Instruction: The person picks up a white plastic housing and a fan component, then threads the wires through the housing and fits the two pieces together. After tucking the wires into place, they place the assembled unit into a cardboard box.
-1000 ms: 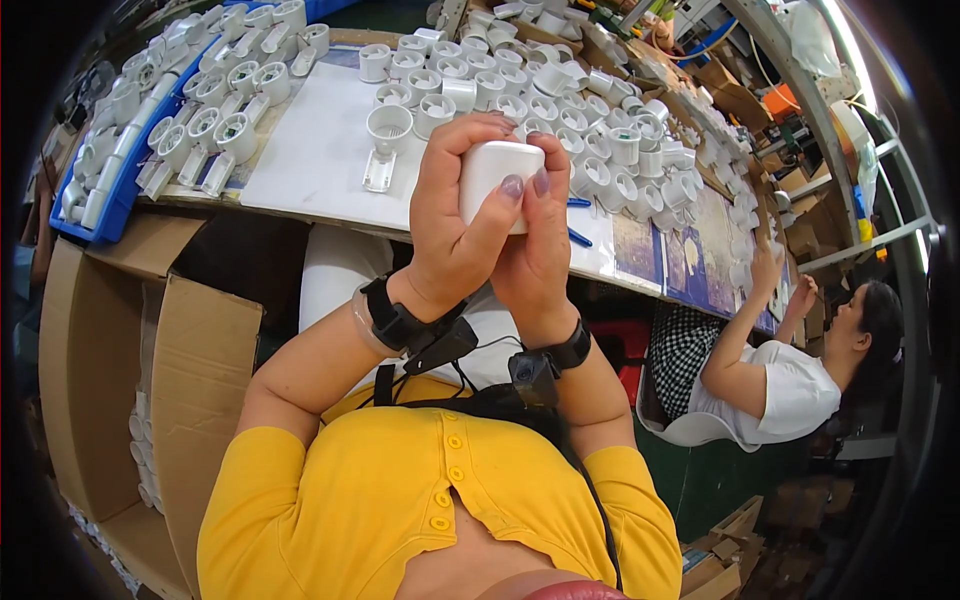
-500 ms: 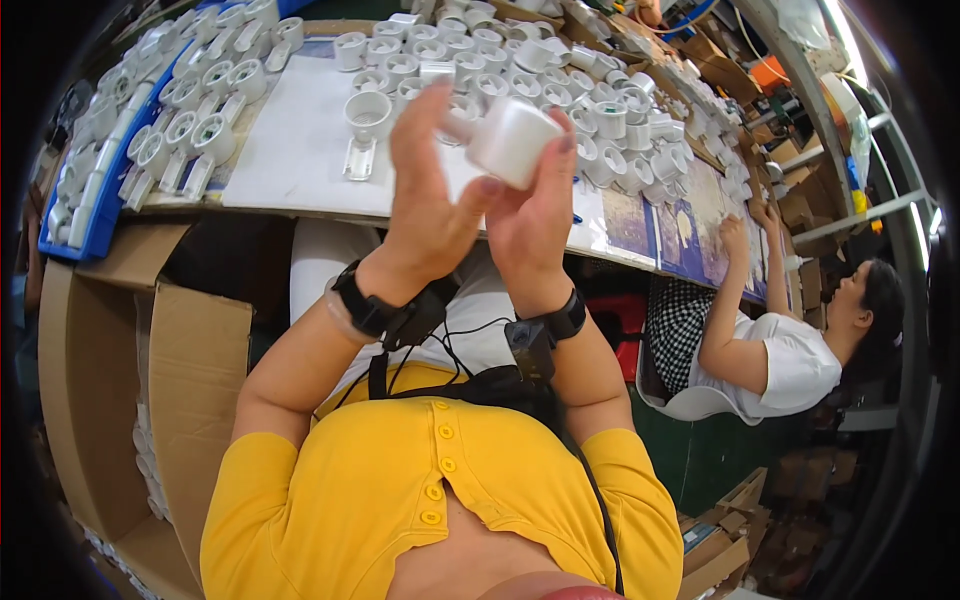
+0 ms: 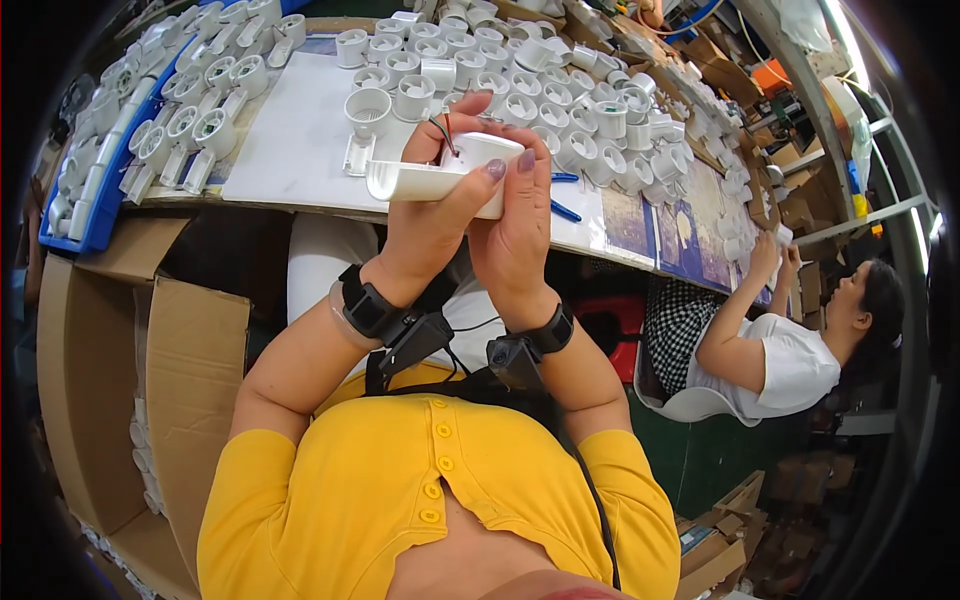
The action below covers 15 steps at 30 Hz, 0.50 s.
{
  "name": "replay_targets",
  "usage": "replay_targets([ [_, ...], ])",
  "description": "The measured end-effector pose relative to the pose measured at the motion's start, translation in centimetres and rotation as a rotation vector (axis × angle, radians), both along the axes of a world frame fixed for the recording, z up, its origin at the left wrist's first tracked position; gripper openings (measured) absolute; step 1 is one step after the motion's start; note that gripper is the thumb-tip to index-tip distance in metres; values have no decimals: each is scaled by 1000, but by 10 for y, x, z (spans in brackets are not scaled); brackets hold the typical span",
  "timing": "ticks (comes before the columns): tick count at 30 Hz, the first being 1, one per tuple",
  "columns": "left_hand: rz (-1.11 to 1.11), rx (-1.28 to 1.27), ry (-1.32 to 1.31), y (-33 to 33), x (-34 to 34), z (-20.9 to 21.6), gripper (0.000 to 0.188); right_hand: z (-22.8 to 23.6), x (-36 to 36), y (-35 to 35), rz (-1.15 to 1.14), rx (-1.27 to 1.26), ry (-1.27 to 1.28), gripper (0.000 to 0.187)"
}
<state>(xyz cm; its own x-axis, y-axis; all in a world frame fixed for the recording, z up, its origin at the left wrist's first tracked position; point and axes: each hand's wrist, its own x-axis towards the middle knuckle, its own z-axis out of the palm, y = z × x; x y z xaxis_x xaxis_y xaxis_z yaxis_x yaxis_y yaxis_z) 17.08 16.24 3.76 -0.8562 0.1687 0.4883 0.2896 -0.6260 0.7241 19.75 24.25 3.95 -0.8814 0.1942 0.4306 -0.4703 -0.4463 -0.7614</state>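
Workbench (image 3: 300,150): white-topped, running across the upper half of the frame, crowded with white plastic socket housings (image 3: 560,110) toward the upper centre and right. Blue tray (image 3: 95,215), upper left, filled with more of the same parts. Open cardboard box (image 3: 150,380), lower left. Co-worker's white sleeve (image 3: 790,375), right edge, at the same bench.

Item in hand: white plastic housing (image 3: 440,180), held at centre frame above the bench edge, with thin red and dark wires (image 3: 442,135) rising from its top.

Left hand (image 3: 430,215): fingers wrapped closed round the housing's near side, thumb across its face.

Right hand (image 3: 515,235): fingers curled shut on the right end, two fingertips (image 3: 510,165) pressed on the upper edge.

Handling note (a judgement): steady the part with one hand, keep the wires free of pinching, and press evenly so nothing seats crooked.
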Motion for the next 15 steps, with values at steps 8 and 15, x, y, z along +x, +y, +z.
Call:
replay_targets([
  [8, 170, -111, 205, -1, -3, -10, 35, -6, -3, 13, 129, -65, -54, 27],
  [15, 254, -407, 456, -22, -18, -15, 52, -9, -4, 24, 264, -90, -136, 27],
])
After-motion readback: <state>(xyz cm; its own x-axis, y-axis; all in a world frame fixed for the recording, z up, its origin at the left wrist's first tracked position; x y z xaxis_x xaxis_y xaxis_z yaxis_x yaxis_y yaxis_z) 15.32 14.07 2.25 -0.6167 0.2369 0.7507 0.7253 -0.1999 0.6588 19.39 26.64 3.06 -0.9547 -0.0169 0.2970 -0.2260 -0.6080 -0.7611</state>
